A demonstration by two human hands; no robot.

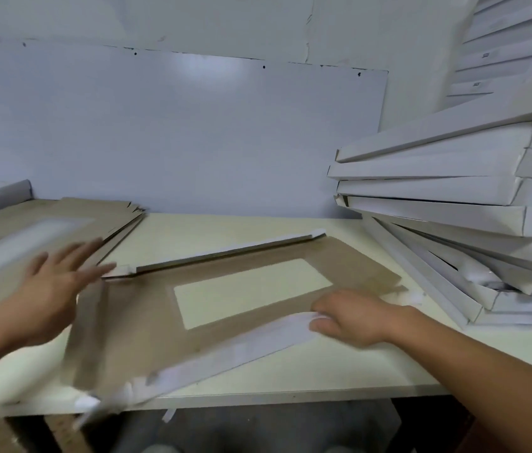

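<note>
A flat brown cardboard box blank (pixel 147 325) with a rectangular window cut-out lies on the pale table (pixel 339 364). Its far flap (pixel 225 251) stands partly folded up, white side showing. My right hand (pixel 349 317) grips the near white flap (pixel 241 346), fingers curled over its edge. My left hand (pixel 58 276) is blurred, fingers spread straight, hovering at the blank's left end and holding nothing.
A stack of flat brown window blanks (pixel 29 230) lies at the left. Several folded white boxes (pixel 447 197) are piled at the right, leaning. A white board (pixel 176 132) backs the table. The table's front edge runs near the bottom.
</note>
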